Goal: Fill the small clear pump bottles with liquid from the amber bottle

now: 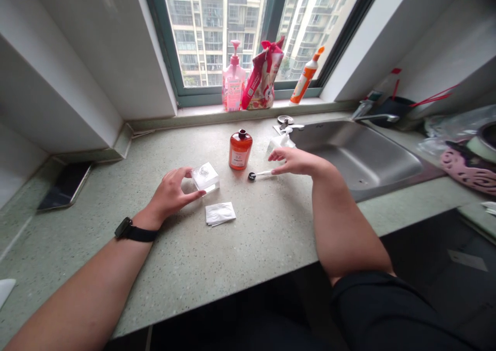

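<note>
My left hand (172, 192) grips a clear square bottle (206, 178) between thumb and fingers. The bottle's round mouth faces up. Over the counter, my right hand (294, 162) has its fingers apart from the thumb. A black cap (251, 176) with a thin white tube lies on the counter, the tube's end beside my right thumb; whether they touch I cannot tell. An amber bottle (240, 150) with a label stands upright and uncapped between my hands. Behind my right fingers is a white pump head (287, 132) by a pale container (274, 144), partly hidden.
A folded white tissue (220, 213) lies near the middle of the counter (232, 268). A phone (66, 185) rests at left. At right is a steel sink (372, 152). A pink pump bottle (233, 85), red bag (263, 76) and orange-white bottle (306, 77) line the sill.
</note>
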Demonstrator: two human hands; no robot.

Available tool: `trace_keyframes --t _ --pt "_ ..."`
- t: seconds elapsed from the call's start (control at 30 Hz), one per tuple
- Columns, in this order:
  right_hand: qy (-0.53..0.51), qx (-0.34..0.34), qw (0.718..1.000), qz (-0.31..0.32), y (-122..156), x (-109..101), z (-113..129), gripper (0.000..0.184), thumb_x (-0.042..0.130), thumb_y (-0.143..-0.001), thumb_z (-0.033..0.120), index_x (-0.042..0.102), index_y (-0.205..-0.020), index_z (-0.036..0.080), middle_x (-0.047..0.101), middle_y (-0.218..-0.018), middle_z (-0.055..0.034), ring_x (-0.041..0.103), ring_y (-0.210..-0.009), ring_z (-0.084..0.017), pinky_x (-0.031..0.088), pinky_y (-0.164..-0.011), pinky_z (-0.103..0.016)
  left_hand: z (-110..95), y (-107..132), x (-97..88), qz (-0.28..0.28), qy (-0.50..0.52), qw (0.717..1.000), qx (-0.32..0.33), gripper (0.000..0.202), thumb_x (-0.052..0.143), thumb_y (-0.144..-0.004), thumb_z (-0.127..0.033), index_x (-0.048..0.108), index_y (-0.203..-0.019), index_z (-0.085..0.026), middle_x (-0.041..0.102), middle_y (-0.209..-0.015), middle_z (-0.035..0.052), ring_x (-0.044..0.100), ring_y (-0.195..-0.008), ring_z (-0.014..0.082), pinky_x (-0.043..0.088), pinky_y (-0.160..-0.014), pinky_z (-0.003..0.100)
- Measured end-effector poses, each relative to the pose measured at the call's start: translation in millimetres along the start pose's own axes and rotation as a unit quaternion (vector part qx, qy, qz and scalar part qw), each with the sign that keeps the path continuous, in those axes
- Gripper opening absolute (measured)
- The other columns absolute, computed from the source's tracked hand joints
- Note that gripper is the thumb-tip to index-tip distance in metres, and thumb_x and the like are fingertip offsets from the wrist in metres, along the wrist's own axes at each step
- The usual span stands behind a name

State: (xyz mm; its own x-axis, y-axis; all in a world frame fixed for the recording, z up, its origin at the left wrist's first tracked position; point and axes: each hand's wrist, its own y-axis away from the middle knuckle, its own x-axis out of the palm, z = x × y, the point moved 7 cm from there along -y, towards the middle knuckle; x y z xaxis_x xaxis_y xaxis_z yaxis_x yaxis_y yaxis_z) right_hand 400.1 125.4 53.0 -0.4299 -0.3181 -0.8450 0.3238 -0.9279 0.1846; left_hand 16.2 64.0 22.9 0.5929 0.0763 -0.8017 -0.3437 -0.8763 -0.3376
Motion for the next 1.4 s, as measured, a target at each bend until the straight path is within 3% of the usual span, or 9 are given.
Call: trace_keyframes --t 0.1,0.2,0.4,0.5,0.73,0.93,1.1,1.4 --pt "0.086 0.046 0.994 0.049 -5.0 12.9 -13.1 0.057 0.089 -0.071 0.041 0.076 -0.123 0.022 0.074 -0.131 -0.0126 0.069 -0.116 -0.031 0.055 -0.096 -0.039 0.1 0.0 0.0 0.000 0.004 1.000 -0.001 0.063 0.076 -0.087 -0.069 0.061 -0.127 -0.023 0.073 -0.121 0.0104 0.069 -0.115 0.0338 0.053 -0.109 0.055" --pt "0.112 0.056 0.990 0.062 -9.3 19.8 -17.4 0.047 0.087 -0.072 0.037 0.078 -0.116 0.022 0.076 -0.123 -0.0110 0.071 -0.106 -0.029 0.054 -0.086 -0.036 0.3 0.4 0.0 0.003 0.007 1.000 -0.004 0.062 0.077 -0.087 -0.068 0.061 -0.127 -0.023 0.073 -0.121 0.0100 0.069 -0.114 0.0330 0.054 -0.108 0.053" --pt "-0.007 0.006 0.999 0.030 -6.6 10.5 -12.8 0.034 0.089 -0.071 0.043 0.080 -0.097 0.024 0.078 -0.096 -0.0071 0.069 -0.085 -0.024 0.053 -0.074 -0.036 -1.2 0.7 -0.7 -0.001 0.014 1.000 -0.003 0.059 0.078 -0.087 -0.066 0.061 -0.126 -0.024 0.073 -0.119 0.0097 0.070 -0.112 0.0324 0.055 -0.105 0.052" --pt "-0.122 -0.046 0.991 0.032 -0.7 9.5 7.9 0.036 0.088 -0.075 0.050 0.079 -0.099 0.024 0.078 -0.098 -0.0067 0.069 -0.086 -0.023 0.055 -0.076 -0.036 -3.4 1.1 -0.2 -0.001 0.020 1.000 0.001 0.058 0.080 -0.087 -0.063 0.061 -0.127 -0.024 0.074 -0.120 0.0095 0.070 -0.113 0.0324 0.055 -0.106 0.052" --pt "-0.327 -0.139 0.932 0.073 6.4 32.6 77.2 0.045 0.088 -0.082 0.056 0.073 -0.106 0.020 0.077 -0.101 -0.0054 0.071 -0.090 -0.020 0.057 -0.082 -0.036 -13.5 3.0 2.0 0.010 0.030 0.999 0.030 0.060 0.081 -0.088 -0.060 0.062 -0.131 -0.023 0.074 -0.125 0.0110 0.070 -0.117 0.0328 0.054 -0.108 0.052" --pt "-0.389 -0.154 0.908 -0.006 -4.1 44.7 89.1 0.051 0.092 -0.079 0.056 0.069 -0.109 0.022 0.078 -0.105 -0.0061 0.074 -0.095 -0.021 0.058 -0.078 -0.034 -17.5 3.9 6.1 0.011 0.045 0.997 0.060 0.064 0.085 -0.086 -0.059 0.063 -0.133 -0.021 0.074 -0.129 0.0132 0.071 -0.120 0.0326 0.055 -0.108 0.052" --pt "-0.405 -0.160 0.898 -0.062 -7.5 48.9 92.7 0.050 0.093 -0.078 0.057 0.071 -0.109 0.025 0.078 -0.105 -0.0054 0.074 -0.099 -0.023 0.061 -0.088 -0.039 -19.1 4.4 8.5 0.008 0.052 0.996 0.074 0.067 0.089 -0.083 -0.058 0.063 -0.135 -0.023 0.075 -0.129 0.0124 0.070 -0.123 0.0332 0.051 -0.114 0.055" --pt "-0.395 -0.190 0.894 -0.091 -1.9 55.7 106.3 0.044 0.089 -0.081 0.056 0.069 -0.108 0.028 0.075 -0.106 -0.0036 0.072 -0.097 -0.023 0.062 -0.085 -0.040 -22.9 4.9 10.7 0.012 0.054 0.995 0.080 0.063 0.088 -0.084 -0.057 0.065 -0.133 -0.023 0.075 -0.128 0.0118 0.070 -0.123 0.0332 0.050 -0.114 0.055"
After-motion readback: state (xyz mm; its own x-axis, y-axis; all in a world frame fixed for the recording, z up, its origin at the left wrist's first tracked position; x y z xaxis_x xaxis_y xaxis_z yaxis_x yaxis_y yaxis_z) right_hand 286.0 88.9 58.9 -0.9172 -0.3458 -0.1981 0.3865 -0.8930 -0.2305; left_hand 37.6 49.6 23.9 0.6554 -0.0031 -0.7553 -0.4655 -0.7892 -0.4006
